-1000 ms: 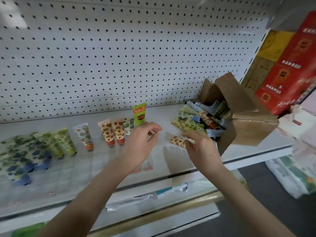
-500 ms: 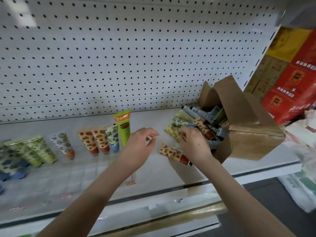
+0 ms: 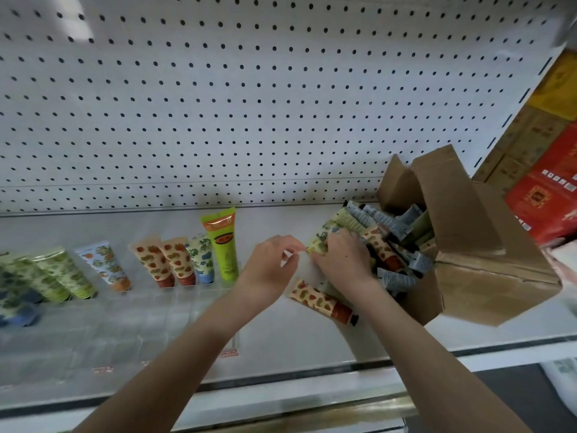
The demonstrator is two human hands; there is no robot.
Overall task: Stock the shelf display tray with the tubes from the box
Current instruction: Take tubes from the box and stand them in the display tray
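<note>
Right hand [image 3: 340, 260] had left spotted tube [image 3: 318, 303] (flat on shelf [image 3: 281, 335]); my fingers curled round leaf-print tube [image 3: 317, 245] at box [image 3: 487, 276] mouth. Left hand [image 3: 270, 264] curled alongside, grip untellable.

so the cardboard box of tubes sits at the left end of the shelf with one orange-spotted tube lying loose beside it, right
No. The head view shows the cardboard box at the right end of the shelf, not the left; the orange-spotted tube does lie loose beside it.

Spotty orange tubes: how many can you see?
4 spotty orange tubes: two stand together in the display tray, one lies on the shelf near the right hand, one sits in the box. More may be hidden there.
</note>
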